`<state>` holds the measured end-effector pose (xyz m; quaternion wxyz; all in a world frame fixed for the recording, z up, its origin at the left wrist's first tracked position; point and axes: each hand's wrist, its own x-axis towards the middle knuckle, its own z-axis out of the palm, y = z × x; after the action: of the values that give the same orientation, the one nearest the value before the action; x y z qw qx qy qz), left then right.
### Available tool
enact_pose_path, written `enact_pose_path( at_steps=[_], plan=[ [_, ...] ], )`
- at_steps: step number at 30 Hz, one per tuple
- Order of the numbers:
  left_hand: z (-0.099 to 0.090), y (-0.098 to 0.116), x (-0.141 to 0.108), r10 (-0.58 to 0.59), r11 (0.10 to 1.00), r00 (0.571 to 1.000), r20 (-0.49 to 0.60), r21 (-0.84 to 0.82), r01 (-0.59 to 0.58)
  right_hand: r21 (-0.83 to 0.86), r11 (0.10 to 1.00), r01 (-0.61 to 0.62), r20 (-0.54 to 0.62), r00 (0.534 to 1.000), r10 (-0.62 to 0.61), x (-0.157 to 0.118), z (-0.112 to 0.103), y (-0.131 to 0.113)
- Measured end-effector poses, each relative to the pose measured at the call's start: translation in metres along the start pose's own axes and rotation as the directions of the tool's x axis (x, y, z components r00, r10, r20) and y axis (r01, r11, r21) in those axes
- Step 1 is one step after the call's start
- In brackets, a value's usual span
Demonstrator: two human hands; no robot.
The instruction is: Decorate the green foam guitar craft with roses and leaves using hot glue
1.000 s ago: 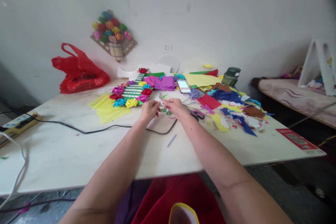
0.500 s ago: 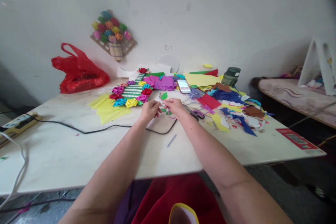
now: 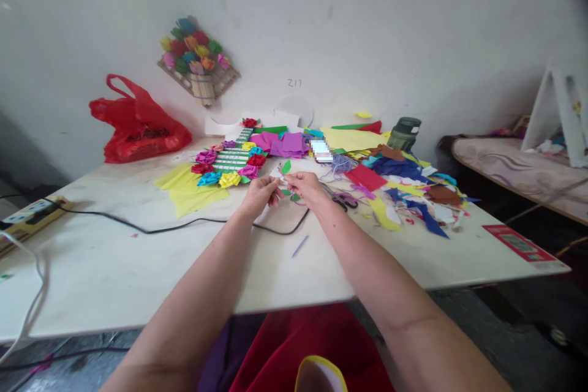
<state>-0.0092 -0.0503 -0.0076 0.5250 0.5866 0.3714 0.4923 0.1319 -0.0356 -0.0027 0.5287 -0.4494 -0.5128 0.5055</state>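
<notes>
My left hand (image 3: 263, 194) and my right hand (image 3: 305, 185) almost meet over the white table (image 3: 193, 275). The fingers of both are closed in a pinch; what is between them is too small to make out. A green leaf piece (image 3: 286, 166) shows just above my fingertips, and more green leaf pieces (image 3: 294, 197) lie below them. Left of my hands is a guitar-shaped piece (image 3: 231, 159) with green and white stripes, edged with colourful paper flowers. Scissors (image 3: 344, 200) lie right of my right hand.
A black cable (image 3: 174, 226) crosses the table, with a purple stick (image 3: 300, 247) nearby. Coloured paper scraps (image 3: 399, 168) and a green bottle (image 3: 405, 133) are at right. A red bag (image 3: 138, 125) and yellow paper (image 3: 193, 190) are at left.
My left hand has shifted very slightly left, and the green leaf piece above my fingertips has moved slightly. Otherwise the scene looks the same.
</notes>
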Motion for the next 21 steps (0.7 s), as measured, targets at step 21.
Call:
enact_pose_path(
  at_steps=[21],
  plan=[
    [-0.0009, 0.0055, -0.0038, -0.070, 0.970, 0.989, 0.127, -0.223, 0.097, 0.153, 0.988, -0.026, 0.114, 0.993, 0.009, -0.0002, -0.0037, -0.0008]
  ],
)
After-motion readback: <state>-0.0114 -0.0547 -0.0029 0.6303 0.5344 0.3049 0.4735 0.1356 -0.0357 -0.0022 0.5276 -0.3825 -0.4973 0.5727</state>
